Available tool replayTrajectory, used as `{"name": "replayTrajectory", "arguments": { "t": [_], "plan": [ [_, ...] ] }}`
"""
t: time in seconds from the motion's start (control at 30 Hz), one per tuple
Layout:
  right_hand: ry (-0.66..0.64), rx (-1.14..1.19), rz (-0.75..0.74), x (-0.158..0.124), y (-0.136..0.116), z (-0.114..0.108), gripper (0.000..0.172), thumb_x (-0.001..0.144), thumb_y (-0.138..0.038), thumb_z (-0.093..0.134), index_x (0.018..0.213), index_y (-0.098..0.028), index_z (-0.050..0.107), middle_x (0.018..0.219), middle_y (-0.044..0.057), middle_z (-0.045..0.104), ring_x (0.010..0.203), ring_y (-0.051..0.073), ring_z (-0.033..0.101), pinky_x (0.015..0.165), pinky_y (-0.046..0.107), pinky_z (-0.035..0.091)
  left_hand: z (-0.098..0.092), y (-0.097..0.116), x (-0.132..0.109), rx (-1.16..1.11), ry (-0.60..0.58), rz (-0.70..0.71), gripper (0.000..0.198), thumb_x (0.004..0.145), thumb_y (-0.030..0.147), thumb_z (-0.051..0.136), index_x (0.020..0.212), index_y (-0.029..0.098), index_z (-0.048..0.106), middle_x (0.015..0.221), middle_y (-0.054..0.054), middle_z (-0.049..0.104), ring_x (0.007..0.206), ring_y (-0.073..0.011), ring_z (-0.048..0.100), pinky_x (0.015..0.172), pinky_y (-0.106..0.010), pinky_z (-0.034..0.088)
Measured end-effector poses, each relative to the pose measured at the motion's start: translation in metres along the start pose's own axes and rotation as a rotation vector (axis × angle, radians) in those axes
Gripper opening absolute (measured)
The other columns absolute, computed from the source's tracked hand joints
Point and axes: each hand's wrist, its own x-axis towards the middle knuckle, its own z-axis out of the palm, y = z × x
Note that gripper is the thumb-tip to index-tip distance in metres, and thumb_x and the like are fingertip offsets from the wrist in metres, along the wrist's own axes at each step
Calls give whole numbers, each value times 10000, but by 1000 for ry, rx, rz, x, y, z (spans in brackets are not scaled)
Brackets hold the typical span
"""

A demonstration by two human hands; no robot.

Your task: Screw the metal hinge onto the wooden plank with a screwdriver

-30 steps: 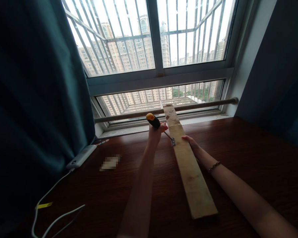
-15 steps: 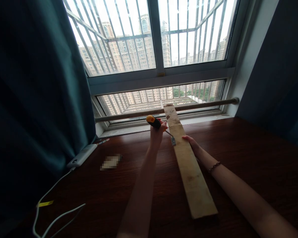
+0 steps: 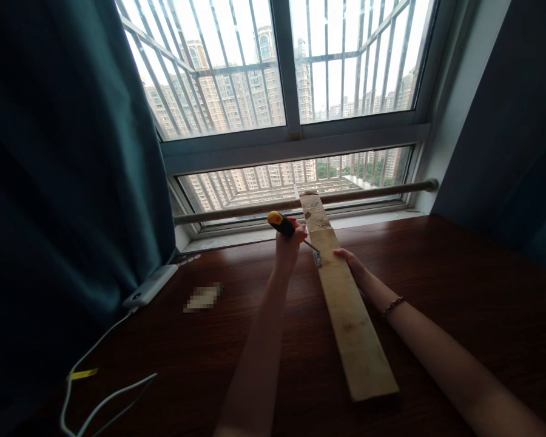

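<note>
My left hand [image 3: 290, 240] is wrapped round the yellow-and-black handle of a screwdriver [image 3: 281, 223]. Its thin shaft slants down to the right, with the tip at a small metal hinge [image 3: 317, 259] on the left edge of a long wooden board [image 3: 352, 328]. Whether the tip sits in a screw is too small to tell. On the board's opposite edge my right hand [image 3: 352, 264] grips, thumb on top and the other fingers mostly hidden. The board's far end rests near the window rail and its near end points towards me.
The board lies over a dark reddish-brown wooden surface [image 3: 164, 346]. A white power strip [image 3: 151, 286] with a white cable [image 3: 97, 337] is at the left, beside a dark curtain [image 3: 73, 152]. A blurred pale item [image 3: 203, 298] lies nearby. A metal rail [image 3: 382, 192] crosses before the barred window.
The screwdriver tip has shifted very slightly to the right at the hinge. Both hands and the board stay in nearly the same place.
</note>
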Motion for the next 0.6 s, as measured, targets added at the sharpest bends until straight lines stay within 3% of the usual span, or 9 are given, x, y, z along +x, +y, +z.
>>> {"name": "replayTrajectory", "arguments": {
  "t": [0.6],
  "plan": [
    [9, -23, -22, 0, 0, 1, 451, 815, -409, 392, 1008, -48, 580, 793, 155, 677, 633, 250, 641, 571, 341, 525, 0, 8, -1, 133, -14, 28, 262, 649, 231, 614, 867, 194, 474, 623, 54, 513, 564, -87, 516, 561, -218, 410]
  ]
}}
